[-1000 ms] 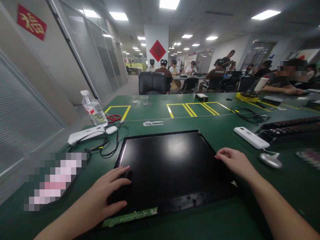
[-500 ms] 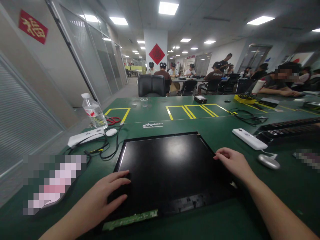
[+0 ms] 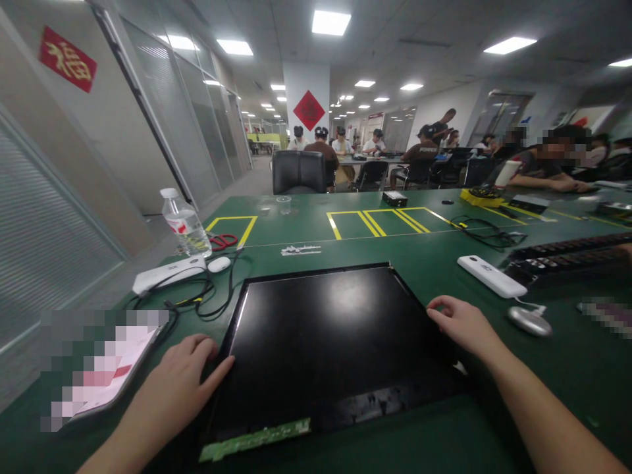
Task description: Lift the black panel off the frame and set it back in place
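Observation:
A large black flat panel (image 3: 326,336) lies on the green table (image 3: 434,260) in front of me, with a green circuit strip (image 3: 254,440) along its near edge. My left hand (image 3: 172,388) is at the panel's left edge, thumb on top and fingers curled down beside the edge. My right hand (image 3: 461,324) rests on the right edge, fingers curled over it. Both hands grip the panel from opposite sides.
At the left lie a blurred flat item (image 3: 103,368), a white power strip (image 3: 168,271) with cables, a white mouse (image 3: 219,264), a water bottle (image 3: 185,224) and red scissors (image 3: 223,241). At the right are a white device (image 3: 491,276), a grey mouse (image 3: 529,320) and black trays (image 3: 567,253). People sit at tables behind.
My left hand slid left off the panel's face to its left edge and curled around it. My right hand stayed on the right edge.

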Available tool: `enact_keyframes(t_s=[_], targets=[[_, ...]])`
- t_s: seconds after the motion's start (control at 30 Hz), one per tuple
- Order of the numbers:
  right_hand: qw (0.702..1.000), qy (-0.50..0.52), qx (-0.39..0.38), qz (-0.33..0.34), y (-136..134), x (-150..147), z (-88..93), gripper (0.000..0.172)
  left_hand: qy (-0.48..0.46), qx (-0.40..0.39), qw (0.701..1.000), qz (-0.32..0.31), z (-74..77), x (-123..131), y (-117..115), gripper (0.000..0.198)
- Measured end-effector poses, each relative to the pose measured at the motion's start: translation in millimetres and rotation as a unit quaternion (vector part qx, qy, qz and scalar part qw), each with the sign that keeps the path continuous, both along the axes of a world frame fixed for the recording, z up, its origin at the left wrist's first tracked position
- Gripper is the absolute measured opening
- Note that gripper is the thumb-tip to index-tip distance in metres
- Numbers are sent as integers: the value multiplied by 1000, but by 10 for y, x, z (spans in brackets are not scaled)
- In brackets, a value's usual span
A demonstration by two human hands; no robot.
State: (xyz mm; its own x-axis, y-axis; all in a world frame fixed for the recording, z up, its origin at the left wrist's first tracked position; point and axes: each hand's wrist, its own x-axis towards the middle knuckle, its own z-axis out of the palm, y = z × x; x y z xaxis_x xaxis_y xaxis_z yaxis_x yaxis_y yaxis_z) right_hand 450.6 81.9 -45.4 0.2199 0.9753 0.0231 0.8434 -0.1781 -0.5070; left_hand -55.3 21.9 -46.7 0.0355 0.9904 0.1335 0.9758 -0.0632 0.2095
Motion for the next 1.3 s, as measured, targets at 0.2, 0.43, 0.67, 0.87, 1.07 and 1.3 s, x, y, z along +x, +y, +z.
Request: enact_keyframes(t_s=[0.2, 0.43, 0.67, 0.87, 1.07, 1.3], targets=[[1000, -8, -28, 7, 16, 10, -35, 25, 22, 16, 1000, -6, -118, -87, 29, 45], [998, -33, -48, 12, 36, 46, -62, 26, 31, 3, 1000, 4, -161, -93, 61, 49], [997, -51, -50, 33, 39, 38, -101, 20, -43, 11, 999, -3, -74, -52, 100, 35], [997, -50, -57, 23, 75, 35, -148, 14, -126, -2, 992, 2, 38, -28, 94, 33], [996, -51, -70, 23, 96, 36, -171, 12, -371, -34, 924, 83, 60, 49, 35, 43], [996, -48, -70, 15, 99, 41, -169, 12, -503, -56, 852, 134, 7, 112, 6, 51]])
